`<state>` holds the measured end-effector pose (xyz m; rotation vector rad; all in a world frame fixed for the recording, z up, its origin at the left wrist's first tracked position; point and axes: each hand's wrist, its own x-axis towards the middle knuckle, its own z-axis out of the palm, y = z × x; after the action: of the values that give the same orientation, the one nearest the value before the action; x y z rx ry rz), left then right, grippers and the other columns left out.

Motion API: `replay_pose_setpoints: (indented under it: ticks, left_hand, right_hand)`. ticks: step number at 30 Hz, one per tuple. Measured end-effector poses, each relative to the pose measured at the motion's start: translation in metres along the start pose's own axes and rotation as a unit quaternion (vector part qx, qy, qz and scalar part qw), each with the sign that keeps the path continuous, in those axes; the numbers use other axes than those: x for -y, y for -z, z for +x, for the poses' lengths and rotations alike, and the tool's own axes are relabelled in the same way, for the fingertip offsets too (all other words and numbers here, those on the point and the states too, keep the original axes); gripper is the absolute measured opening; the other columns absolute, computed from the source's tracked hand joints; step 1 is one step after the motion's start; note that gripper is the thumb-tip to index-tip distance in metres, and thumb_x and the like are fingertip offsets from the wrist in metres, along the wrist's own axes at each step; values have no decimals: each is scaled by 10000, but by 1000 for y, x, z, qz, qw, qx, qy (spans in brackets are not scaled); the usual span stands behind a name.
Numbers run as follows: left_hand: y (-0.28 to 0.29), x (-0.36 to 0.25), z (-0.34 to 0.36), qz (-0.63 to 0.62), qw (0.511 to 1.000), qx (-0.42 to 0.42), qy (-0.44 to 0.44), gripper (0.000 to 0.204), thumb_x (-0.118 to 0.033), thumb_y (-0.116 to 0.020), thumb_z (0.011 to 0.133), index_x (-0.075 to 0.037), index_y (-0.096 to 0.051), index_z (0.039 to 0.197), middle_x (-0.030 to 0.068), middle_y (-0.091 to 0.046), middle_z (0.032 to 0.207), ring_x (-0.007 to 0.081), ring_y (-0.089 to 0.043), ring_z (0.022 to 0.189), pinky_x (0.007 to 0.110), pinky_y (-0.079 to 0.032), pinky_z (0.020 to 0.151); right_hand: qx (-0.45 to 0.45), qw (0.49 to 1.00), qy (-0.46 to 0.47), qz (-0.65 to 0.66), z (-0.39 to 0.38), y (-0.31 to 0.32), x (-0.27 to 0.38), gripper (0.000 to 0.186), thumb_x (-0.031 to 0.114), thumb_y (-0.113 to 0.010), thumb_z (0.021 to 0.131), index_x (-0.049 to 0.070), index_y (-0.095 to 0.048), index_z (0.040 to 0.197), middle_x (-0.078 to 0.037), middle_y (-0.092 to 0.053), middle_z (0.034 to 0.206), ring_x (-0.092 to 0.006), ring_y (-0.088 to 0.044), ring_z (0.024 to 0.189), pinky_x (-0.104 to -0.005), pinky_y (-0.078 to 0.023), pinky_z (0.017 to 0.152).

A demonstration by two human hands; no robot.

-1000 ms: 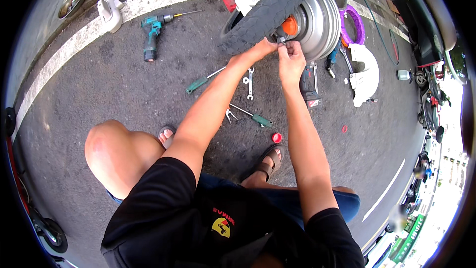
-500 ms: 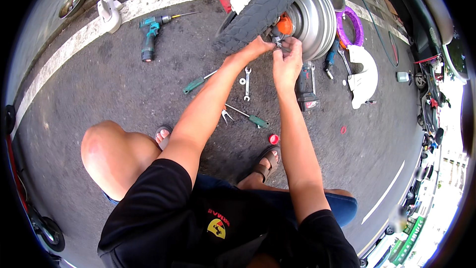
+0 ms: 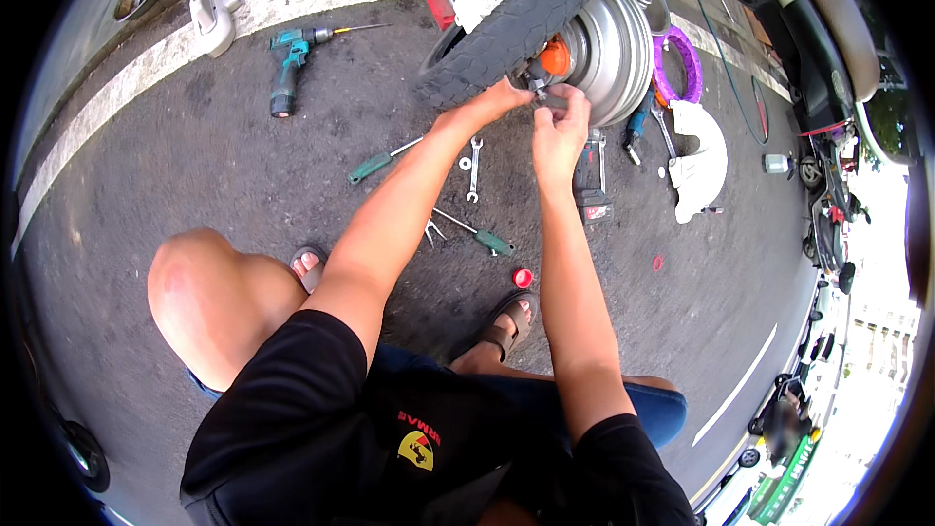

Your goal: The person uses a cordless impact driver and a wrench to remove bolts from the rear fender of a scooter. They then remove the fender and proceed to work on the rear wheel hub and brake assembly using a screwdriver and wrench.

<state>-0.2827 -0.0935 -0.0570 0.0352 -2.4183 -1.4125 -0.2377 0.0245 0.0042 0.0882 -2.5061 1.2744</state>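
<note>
Near the top centre of the frame, the left hand [image 3: 497, 97] and right hand [image 3: 557, 127] pinch a small dark part [image 3: 547, 95] at the silver wheel hub [image 3: 609, 49] (tyre [image 3: 516, 24] beside it). A spanner [image 3: 473, 168] lies on the asphalt just below.

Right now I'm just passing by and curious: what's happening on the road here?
A person squats on the asphalt, both hands at the hub of a scooter wheel. The left hand and right hand grip a small part beside the orange piece. A wrench, screwdrivers and a cordless drill lie around.
</note>
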Motion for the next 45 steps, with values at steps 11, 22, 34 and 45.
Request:
replay_pose_setpoints:
  ticks: [11, 22, 34, 45]
  left_hand:
    - [0, 1, 1, -28, 999, -10, -12, 807, -322, -836, 552, 33, -521, 1205, 209, -567, 1175, 304, -543, 1114, 376, -416, 956]
    - [-3, 2, 2, -32, 999, 10, 33, 828, -316, -834, 569, 46, -496, 1233, 227, -551, 1211, 295, -522, 1159, 374, -396, 991]
    - [12, -26, 2, 66, 998, -15, -15, 856, -344, -871, 495, 149, -519, 1101, 335, -589, 1069, 405, -596, 1009, 430, -464, 886]
    - [-2, -2, 5, 9, 999, -37, -9, 971, -297, -858, 499, 80, -403, 1270, 287, -508, 1237, 401, -495, 1167, 411, -386, 1012]
  right_hand:
    - [-64, 996, 57, -10, -4, 3, 3, 173, 162, -542, 904, -6, -581, 925, -99, -631, 743, -189, -599, 633, -339, -480, 647]
    - [12, 987, -150, 51, -9, -2, -3, 228, 183, -629, 874, -3, -563, 989, -98, -633, 709, -168, -595, 636, -358, -496, 627]
    - [-99, 994, -18, 35, -11, 5, 3, 206, 50, -600, 772, 73, -558, 972, -141, -563, 980, -352, -605, 869, -424, -490, 730]
    - [-39, 999, -14, -7, -10, 21, 12, 218, 230, -621, 845, 95, -537, 993, -144, -581, 1031, -371, -614, 862, -465, -502, 693]
